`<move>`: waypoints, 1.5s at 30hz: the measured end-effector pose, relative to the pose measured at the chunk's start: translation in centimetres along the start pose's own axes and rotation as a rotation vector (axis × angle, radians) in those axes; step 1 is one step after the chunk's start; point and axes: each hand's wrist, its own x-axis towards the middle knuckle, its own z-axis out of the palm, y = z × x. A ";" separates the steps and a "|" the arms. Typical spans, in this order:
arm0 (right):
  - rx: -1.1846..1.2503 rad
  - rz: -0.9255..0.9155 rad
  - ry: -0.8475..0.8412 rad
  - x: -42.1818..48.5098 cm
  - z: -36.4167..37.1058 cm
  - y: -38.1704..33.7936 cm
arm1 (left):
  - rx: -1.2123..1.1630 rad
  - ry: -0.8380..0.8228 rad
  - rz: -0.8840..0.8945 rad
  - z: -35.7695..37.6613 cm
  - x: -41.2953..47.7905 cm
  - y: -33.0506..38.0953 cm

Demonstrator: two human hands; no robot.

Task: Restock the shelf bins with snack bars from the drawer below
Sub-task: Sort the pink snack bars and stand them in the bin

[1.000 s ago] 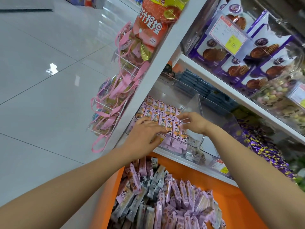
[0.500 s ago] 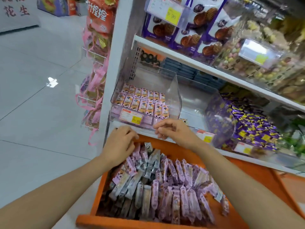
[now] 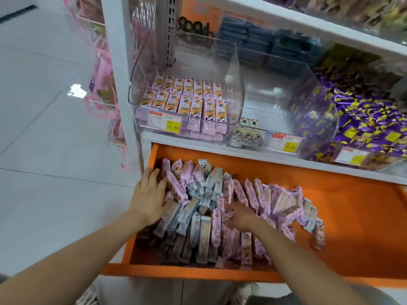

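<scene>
Your left hand [image 3: 152, 195] lies flat, fingers straight, on pink-and-grey wrapped snack bars [image 3: 248, 192] in the open orange drawer [image 3: 352, 227]. Your right hand [image 3: 241, 216] is curled among them; grip unclear.

Pink and grey wrapped snack bars [image 3: 259, 194] are heaped loosely across the left and middle of the pulled-out orange drawer [image 3: 356, 219], while more are laid flat in two neat rows in the clear shelf bin [image 3: 234, 69] above.
</scene>
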 end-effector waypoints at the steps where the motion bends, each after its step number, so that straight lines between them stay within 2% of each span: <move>1: -0.005 0.000 -0.018 0.3 0.2 0.3 | 0.012 0.005 0.004 0.4 0.0 0.0; 5: 0.071 -0.028 -0.003 0.9 0.5 1.6 | 0.061 0.013 0.006 0.9 0.3 0.1; 9: 0.278 -0.059 0.006 0.8 0.1 2.9 | 0.074 0.014 -0.021 0.4 0.8 2.5; 13: 0.395 -0.091 0.066 0.1 -0.2 3.9 | -0.025 0.000 0.150 0.8 1.7 5.8; 16: 0.444 -0.100 0.097 -0.4 -0.2 4.4 | -0.049 -0.233 0.270 2.4 3.1 8.8; 19: 0.453 -0.101 0.119 -0.6 -0.2 4.9 | -0.065 -0.376 0.353 3.9 4.6 11.9; 26: 0.554 -0.146 0.142 -0.7 -0.3 7.2 | -0.085 -0.516 0.421 6.5 5.6 15.3; 29: 0.591 -0.152 0.137 -0.6 0.0 7.8 | -0.059 -0.503 0.432 7.3 5.7 15.4; 33: 0.569 -0.148 0.128 -0.6 0.2 8.2 | -0.003 -0.485 0.409 8.3 5.8 15.8; 38: 0.393 -0.169 0.142 -0.5 0.2 7.9 | 0.012 -0.449 0.394 8.6 5.9 16.7; 42: 0.100 -0.147 0.191 -0.7 -0.2 7.7 | -0.142 -0.477 0.313 8.3 6.2 15.9; 45: 0.143 -0.121 0.117 -0.6 -0.4 7.8 | -0.300 -0.442 0.237 7.8 6.3 15.1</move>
